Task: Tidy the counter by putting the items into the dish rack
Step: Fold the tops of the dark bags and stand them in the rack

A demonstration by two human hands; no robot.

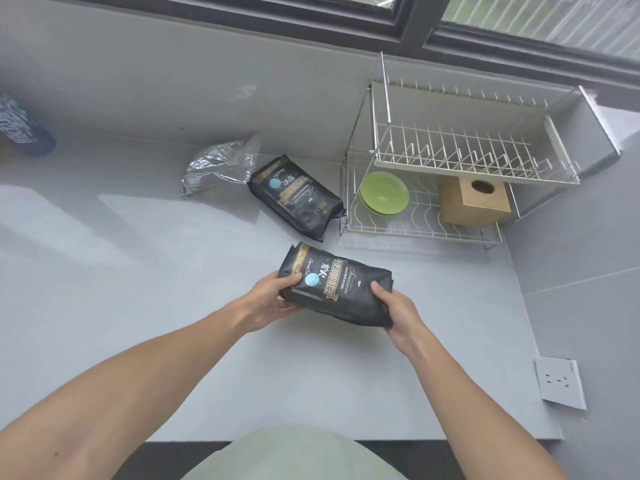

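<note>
Both forearms reach forward over the grey counter point(138, 271), and between them the held coffee bag point(337, 287) lies crosswise, lifted clear of the surface. Fingers of the left hand point(273, 297) are clamped on the bag's left end, thumb on the printed face beside the blue round sticker, the rest curled underneath. On the other end, the right hand point(396, 310) grips in the same way, thumb on top and fingers wrapped below the bag's edge.

Farther back, a second coffee bag point(298, 197) of the same black print lies flat on the counter, tilted, its lower corner just beside the dish rack point(460, 157). Touching its upper left end is a crumpled silver foil bag point(220, 166).

That wire rack has two tiers: the upper one shows only its white slats, while the lower one holds a green plate point(384, 192) at the left and a wooden box point(474, 200) with a round hole at the right.

Grey wall panels run behind and to the right, with a dark-framed window point(412, 19) above and a white socket point(561, 382) on the right wall. A dark printed object point(24, 128) sits blurred at the far left.
</note>
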